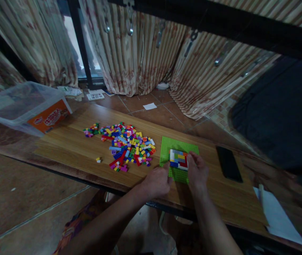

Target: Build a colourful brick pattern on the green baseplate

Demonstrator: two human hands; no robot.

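A block of coloured toy bricks (177, 158), in white, blue, yellow, grey and red, sits over the green baseplate (178, 142). My left hand (158, 181) is closed, its fingers at the block's lower left corner. On the right side, my right hand (198, 170) grips the block's edge with thumb and fingers bent. Whether the block is pressed onto the plate or slightly above it, I cannot tell. My fingers hide parts of its left and right edges.
Loose bricks (132, 141) lie in a wide pile left of the plate, with a few strays (98, 160) nearer the front edge. A black phone (228, 163) rests at the right. A clear plastic box (23, 106) with an orange label stands at the far left. White paper (280, 216) lies at the lower right.
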